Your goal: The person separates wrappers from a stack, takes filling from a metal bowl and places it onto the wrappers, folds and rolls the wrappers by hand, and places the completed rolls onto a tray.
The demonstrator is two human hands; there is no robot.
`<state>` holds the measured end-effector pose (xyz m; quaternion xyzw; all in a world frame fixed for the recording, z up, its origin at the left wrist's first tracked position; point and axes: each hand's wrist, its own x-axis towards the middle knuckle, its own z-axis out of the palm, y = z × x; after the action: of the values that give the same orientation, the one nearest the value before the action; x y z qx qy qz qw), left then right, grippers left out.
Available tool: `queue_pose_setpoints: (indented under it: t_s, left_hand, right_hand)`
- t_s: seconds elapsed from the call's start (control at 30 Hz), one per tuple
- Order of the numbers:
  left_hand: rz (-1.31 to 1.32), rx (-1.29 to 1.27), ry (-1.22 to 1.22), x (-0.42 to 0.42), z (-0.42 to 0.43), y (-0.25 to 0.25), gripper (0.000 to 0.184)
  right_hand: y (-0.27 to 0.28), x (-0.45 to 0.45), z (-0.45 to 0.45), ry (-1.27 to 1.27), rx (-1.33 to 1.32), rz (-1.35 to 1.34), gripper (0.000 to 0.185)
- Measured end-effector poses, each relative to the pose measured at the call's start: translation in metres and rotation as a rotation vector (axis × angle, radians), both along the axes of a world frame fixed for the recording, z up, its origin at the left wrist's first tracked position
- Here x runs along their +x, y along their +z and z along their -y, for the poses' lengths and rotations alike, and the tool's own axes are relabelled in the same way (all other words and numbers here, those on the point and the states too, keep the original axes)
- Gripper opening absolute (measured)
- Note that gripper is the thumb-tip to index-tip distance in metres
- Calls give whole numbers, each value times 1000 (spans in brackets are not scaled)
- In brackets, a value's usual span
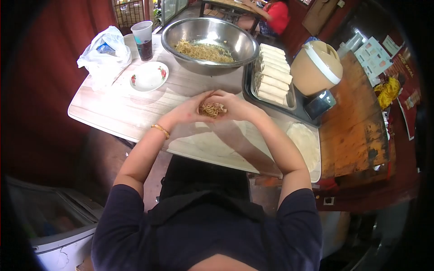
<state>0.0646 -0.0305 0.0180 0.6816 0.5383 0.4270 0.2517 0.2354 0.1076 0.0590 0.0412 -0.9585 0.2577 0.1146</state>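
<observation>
Cupped together above the table's middle, my left hand (187,109) and my right hand (237,107) are both closed round a clump of shredded filling (211,109). Beneath them a thin round wrapper (212,140) lies on the table, partly in shadow. Beyond my hands stands a large steel bowl (210,67) with more of the brown, stringy filling (203,51) in it. To the right of the bowl, a dark tray (247,88) bears several pale rolled wraps (273,74). More pale round wrappers (304,142) lie by the table's right edge.
At the left are a white plastic bag (106,56), a cup of dark drink (143,43) and a flowered saucer (149,77). A beige jug (316,67) and a phone (319,104) stand right of the tray. Another person in red (276,16) sits at a far table.
</observation>
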Motion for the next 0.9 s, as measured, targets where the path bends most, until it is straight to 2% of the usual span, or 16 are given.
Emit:
queue_pose_setpoints:
  t_s: [0.17, 0.33, 0.43, 0.5, 0.53, 0.57, 0.63, 0.7, 0.83, 0.9]
  left_hand:
    - [-7, -109, 29, -3, -11, -13, 79]
    - [-39, -145, 32, -1, -5, -6, 73]
    - [-37, -204, 38, 0, -1, -1, 76]
    - [-133, 30, 64, -1, -2, -7, 80]
    - [-134, 29, 60, -1, -4, -13, 80]
    - [-122, 57, 38, -2, -8, -18, 82]
    - [-111, 87, 13, -1, -12, -21, 84]
    - [-61, -170, -9, -1, -14, -19, 86]
    - [-30, -154, -27, 4, -9, -15, 82]
    - [-22, 51, 15, 6, -6, -13, 66]
  right_hand:
    - [-8, 8, -8, -45, -65, 3, 37]
    - [-20, 15, -9, -89, 46, 8, 20]
    - [-22, 19, -12, -103, -11, -39, 30]
    - [-26, 18, -5, -138, -26, -97, 37]
    - [-28, 18, -2, -172, -40, -152, 45]
    - [-32, 18, -2, -176, -42, -151, 45]
    - [-45, 16, -6, -152, 102, -98, 56]
    - [-51, 16, -12, -159, 83, -68, 55]
    - [-43, 26, -9, -176, 69, -105, 52]
    - [-29, 32, -2, -205, 25, -119, 48]
